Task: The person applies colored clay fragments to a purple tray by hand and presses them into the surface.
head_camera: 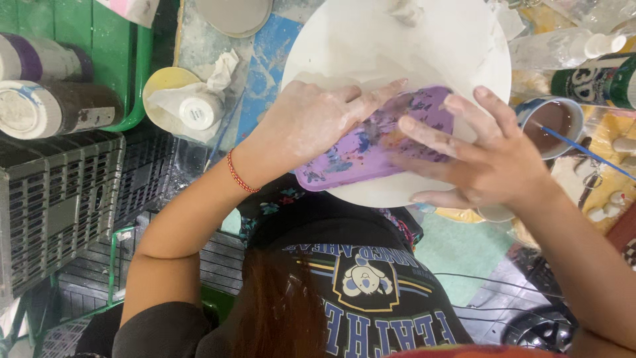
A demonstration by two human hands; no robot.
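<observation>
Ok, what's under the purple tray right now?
The purple tray lies on a round white board. Both hands, left and right, press on top; anything beneath it is hidden.

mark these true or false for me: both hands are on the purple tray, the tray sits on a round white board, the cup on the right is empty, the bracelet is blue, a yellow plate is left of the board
1. Both hands are on the purple tray. True: the left hand and the right hand press on the purple tray.
2. The tray sits on a round white board. True: the round white board lies under it.
3. The cup on the right is empty. False: the cup holds brown liquid and a blue stick.
4. The bracelet is blue. False: the bracelet on the left wrist is red.
5. A yellow plate is left of the board. True: the yellow plate holds a small white jar.
</observation>
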